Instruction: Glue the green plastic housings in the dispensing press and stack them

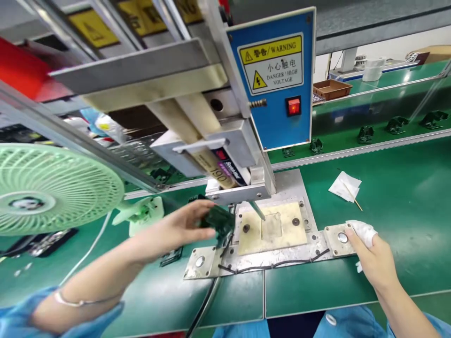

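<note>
My left hand reaches in from the left, just beside the machine's fixture. Its thumb and fingers close around the edge of a dark plastic part, which is blurred. This part hovers at the left end of the cream fixture plate. A glue dispensing nozzle points down over the recess in that plate. On the right, my right hand grips a crumpled white wipe. Its fingertips rest by the right metal button. The left button sits below my left hand.
A green fan stands at the left. A blue control box with a lit red switch hangs above the fixture. A stick lies on white tissue at the right. Behind, several dark parts sit on a green conveyor. A black cable crosses the fixture's front.
</note>
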A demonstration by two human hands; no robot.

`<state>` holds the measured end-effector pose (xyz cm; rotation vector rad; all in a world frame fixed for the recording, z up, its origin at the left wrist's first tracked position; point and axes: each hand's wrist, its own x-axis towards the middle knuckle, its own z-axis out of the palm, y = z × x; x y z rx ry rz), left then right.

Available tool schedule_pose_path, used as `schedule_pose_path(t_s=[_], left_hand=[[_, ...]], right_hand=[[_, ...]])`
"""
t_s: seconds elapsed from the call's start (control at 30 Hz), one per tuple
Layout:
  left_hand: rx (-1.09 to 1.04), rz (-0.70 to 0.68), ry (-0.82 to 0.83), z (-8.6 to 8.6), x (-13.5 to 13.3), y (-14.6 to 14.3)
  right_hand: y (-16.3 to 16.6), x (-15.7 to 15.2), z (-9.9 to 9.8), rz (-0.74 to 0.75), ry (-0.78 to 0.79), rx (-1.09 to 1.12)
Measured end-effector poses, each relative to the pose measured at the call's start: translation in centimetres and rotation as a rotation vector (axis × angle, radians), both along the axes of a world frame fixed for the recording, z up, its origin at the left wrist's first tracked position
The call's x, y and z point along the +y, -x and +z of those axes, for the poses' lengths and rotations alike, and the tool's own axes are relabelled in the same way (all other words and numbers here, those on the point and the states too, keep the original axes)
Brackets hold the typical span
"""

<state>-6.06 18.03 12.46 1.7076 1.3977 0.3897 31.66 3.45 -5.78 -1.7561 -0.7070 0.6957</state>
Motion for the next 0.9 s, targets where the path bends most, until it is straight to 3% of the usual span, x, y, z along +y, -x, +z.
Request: schedule_pose_path(t_s=[0.1,0.2,0.43,0.6,0.9], left_hand=[[-0.057,-0.026,0.272,-3.2,-2.8,-1.5],[-0.181,-0.068,0.379,-5.1,-3.6,-4.5],[-0.330,-0.216,0.488,-4.8,-0.4,-9.0],[-0.265,-0.223,0.315,-4.8,0.7,-9.5],[-0.146,-0.250,0.018,-7.6,-0.1,-8.9]], right_hand=[[0.2,0.1,0.2,-0.023,-0.015,0.010],[0.1,0.1,0.1,-0.022,-0.018,0.025],[-0.1,0.2,0.0,0.002,-0.076,-0.025],[-0.1,0.2,0.1,0.000,-0.061,-0.010],[0.0,0.2,0.6,-0.024,-0.031,0.001]])
